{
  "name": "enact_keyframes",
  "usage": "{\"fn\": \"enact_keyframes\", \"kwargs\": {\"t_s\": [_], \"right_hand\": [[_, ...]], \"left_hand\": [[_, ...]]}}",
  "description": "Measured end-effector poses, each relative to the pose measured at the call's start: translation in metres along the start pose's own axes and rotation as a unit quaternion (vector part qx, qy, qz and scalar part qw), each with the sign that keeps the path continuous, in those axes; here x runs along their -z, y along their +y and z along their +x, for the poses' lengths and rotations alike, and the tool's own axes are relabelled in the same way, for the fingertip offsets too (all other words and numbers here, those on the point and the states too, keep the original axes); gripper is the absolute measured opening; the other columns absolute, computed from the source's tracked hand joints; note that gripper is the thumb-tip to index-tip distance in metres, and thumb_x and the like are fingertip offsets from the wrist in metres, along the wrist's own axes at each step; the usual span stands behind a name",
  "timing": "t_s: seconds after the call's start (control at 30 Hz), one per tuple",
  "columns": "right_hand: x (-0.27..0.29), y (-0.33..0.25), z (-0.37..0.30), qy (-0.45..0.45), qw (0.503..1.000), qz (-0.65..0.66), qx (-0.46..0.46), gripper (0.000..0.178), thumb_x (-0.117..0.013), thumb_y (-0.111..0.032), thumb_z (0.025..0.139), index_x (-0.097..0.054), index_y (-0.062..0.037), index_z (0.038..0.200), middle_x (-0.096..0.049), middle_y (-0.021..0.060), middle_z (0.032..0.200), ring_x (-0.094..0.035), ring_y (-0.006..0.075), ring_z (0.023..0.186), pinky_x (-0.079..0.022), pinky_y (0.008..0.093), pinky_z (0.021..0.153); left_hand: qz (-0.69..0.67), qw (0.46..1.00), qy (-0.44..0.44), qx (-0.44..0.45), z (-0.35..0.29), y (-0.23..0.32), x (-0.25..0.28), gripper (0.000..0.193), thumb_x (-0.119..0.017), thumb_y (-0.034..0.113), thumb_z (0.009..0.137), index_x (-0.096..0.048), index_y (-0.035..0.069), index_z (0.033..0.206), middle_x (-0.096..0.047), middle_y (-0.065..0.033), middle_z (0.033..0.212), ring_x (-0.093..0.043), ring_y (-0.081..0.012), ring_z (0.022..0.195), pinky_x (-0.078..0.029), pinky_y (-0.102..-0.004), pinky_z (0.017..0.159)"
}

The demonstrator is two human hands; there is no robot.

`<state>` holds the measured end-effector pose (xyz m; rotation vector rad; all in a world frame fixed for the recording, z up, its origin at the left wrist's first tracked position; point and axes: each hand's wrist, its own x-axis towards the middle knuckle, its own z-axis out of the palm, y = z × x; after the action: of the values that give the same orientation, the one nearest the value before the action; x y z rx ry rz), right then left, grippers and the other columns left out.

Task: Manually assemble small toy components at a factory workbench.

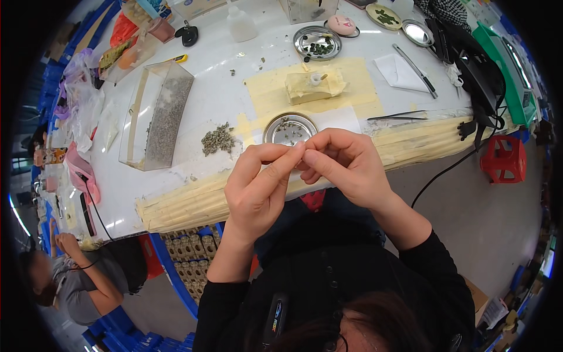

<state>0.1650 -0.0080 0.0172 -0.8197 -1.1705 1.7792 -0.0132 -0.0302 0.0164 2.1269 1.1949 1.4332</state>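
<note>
Both my hands meet above the near edge of the white table, fingertips pinched together. My left hand point(261, 185) is closed, thumb against forefinger. Touching it, my right hand point(349, 170) is closed in a pinch too. Whatever lies between the fingertips is too small to make out. Just beyond them sits a round metal dish point(289, 130) with several small greyish pieces in it. To its left is a loose pile of small grey-green pieces point(218, 139). Behind the dish stands a block wrapped in yellowish tape point(315, 85), with a small pale cup point(317, 78) on top.
A clear box of grey grains point(161, 117) stands at left. Tweezers point(397, 116) and a pen point(415, 71) lie at right. Farther back are a metal plate of dark pieces point(317, 43) and a squeeze bottle point(241, 24). Another person point(82, 281) sits at lower left; a red stool point(504, 159) stands right.
</note>
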Motion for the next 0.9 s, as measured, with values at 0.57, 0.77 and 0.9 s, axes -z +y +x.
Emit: {"fn": "enact_keyframes", "kwargs": {"t_s": [0.57, 0.77, 0.9], "right_hand": [[-0.005, 0.002, 0.000, 0.047, 0.973, -0.169, 0.148, 0.009, -0.067, -0.006, 0.088, -0.066, 0.0024, 0.091, -0.068, 0.0050, 0.079, -0.065, 0.0086, 0.072, -0.053, 0.0230, 0.066], [-0.004, 0.001, 0.000, 0.034, 0.989, -0.111, 0.091, 0.009, -0.067, -0.006, 0.089, -0.066, 0.0025, 0.091, -0.068, 0.0043, 0.080, -0.064, 0.0076, 0.072, -0.052, 0.0218, 0.065], [-0.003, 0.002, 0.000, 0.030, 0.996, -0.060, 0.051, 0.010, -0.067, -0.007, 0.089, -0.066, 0.0021, 0.093, -0.067, 0.0029, 0.081, -0.062, 0.0058, 0.072, -0.050, 0.0205, 0.064]], "left_hand": [[-0.093, 0.993, 0.021, 0.071, -0.003, -0.006, 0.001, 0.018, -0.073, -0.008, 0.078, -0.071, -0.001, 0.094, -0.070, -0.0113, 0.088, -0.067, -0.0201, 0.081, -0.052, -0.0275, 0.072], [-0.125, 0.989, 0.009, 0.078, -0.007, -0.009, 0.002, 0.019, -0.071, -0.010, 0.079, -0.069, -0.003, 0.097, -0.069, -0.0119, 0.092, -0.063, -0.0186, 0.086, -0.049, -0.0276, 0.076], [-0.093, 0.994, 0.014, 0.061, -0.005, -0.007, 0.001, 0.019, -0.072, -0.009, 0.077, -0.070, -0.002, 0.095, -0.069, -0.0118, 0.090, -0.064, -0.0193, 0.084, -0.049, -0.0275, 0.074]]}}
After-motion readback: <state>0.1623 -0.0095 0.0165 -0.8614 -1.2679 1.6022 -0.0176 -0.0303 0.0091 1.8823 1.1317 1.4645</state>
